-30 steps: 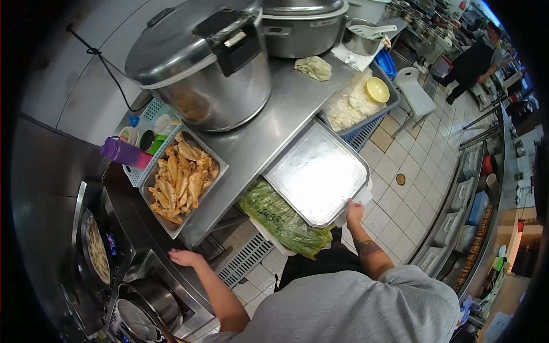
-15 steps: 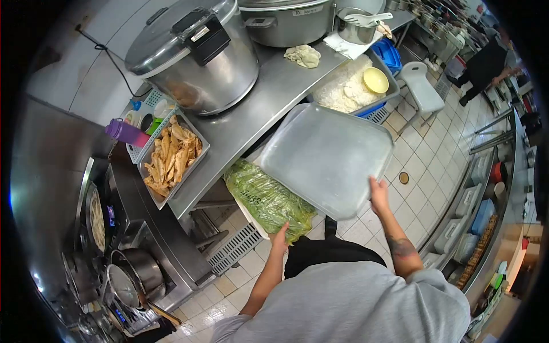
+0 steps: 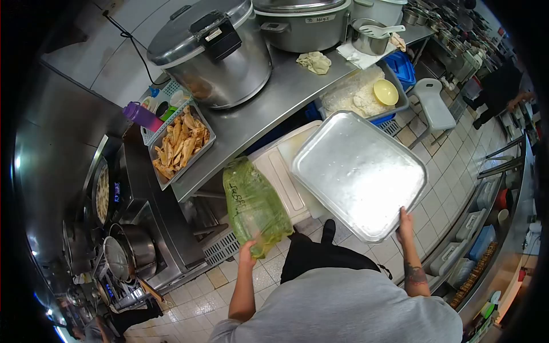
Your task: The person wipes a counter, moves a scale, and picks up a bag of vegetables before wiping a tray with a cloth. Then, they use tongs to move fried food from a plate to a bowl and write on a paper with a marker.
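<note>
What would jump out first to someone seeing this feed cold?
The big metal tray, lifted at centre right by its near edge in the right hand. Next, the green bag of leafy vegetables, held up by the left hand over a white bin. Behind, a large rice cooker stands on the steel counter, beside a pan of fried pieces.

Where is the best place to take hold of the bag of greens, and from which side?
Grip the bag of greens at its near, lower end, from the person's side. The left hand already pinches that corner; the bag looks soft and long, its far end toward the white container, so a second hold further up would probably curb sagging. The right hand holds the metal tray.
</note>
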`<state>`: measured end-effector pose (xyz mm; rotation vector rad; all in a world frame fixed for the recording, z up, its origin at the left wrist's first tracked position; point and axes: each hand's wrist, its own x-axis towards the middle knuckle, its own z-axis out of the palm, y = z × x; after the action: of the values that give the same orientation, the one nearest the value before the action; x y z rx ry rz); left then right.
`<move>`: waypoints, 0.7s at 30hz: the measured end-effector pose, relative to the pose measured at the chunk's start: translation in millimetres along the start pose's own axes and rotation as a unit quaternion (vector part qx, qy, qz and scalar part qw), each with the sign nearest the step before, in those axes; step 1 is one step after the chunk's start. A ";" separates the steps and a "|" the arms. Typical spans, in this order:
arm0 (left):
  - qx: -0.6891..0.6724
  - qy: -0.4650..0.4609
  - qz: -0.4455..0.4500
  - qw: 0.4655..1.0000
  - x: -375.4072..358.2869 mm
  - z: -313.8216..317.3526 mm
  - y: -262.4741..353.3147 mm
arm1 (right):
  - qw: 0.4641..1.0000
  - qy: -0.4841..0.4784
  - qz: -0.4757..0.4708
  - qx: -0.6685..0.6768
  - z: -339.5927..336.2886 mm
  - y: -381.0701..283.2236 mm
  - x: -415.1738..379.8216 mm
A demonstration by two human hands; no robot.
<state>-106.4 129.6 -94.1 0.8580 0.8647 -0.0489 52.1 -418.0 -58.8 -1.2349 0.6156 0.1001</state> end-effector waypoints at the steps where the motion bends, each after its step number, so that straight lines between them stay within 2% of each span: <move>1: -0.002 -0.011 0.016 1.000 -13.6 -0.9 8.5 | 0.999 -0.029 0.011 0.021 11.8 15.0 4.0; 3: -0.005 -0.019 0.038 0.999 -48.2 10.4 26.0 | 0.996 -0.047 0.063 0.048 57.8 38.5 -5.1; 4: -0.007 -0.017 0.045 0.999 -68.3 23.1 36.6 | 0.994 -0.051 0.093 0.006 66.4 80.5 5.7; 6: 0.005 -0.013 0.046 0.999 -87.0 32.2 48.7 | 0.988 0.018 0.151 -0.022 126.2 98.9 -17.7; 8: 0.028 0.003 0.032 0.999 -111.4 9.6 50.4 | 0.990 -0.051 0.103 -0.087 131.0 206.4 2.6; 9: 0.028 0.019 0.030 0.999 -125.7 7.3 55.4 | 0.968 -0.030 0.238 0.077 152.5 196.7 -8.7; 11: 0.026 0.058 0.030 0.998 -154.5 3.8 66.0 | 0.970 -0.032 0.240 -0.004 174.7 189.8 -16.3; 14: -0.001 0.106 -0.024 0.994 -186.1 -17.9 67.8 | 0.957 -0.089 0.224 0.159 178.4 177.0 2.2; 15: -0.002 0.129 -0.054 0.990 -196.0 -25.5 65.0 | 0.956 -0.089 0.246 0.133 175.5 175.7 9.7; 17: -0.001 0.169 -0.114 0.979 -211.7 -39.3 60.1 | 0.952 -0.084 0.283 0.085 168.4 177.1 24.9; 18: -0.019 0.178 -0.123 0.976 -215.5 -47.3 56.5 | 0.955 -0.048 0.275 0.098 174.0 171.6 19.8; 21: -0.078 0.187 -0.149 0.968 -220.8 -80.6 35.1 | 0.951 -0.021 0.290 0.101 179.8 171.5 20.5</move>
<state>-293.5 144.1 51.6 0.5904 1.3308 -0.0830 70.8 -201.1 -180.5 -0.8216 0.9141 0.5413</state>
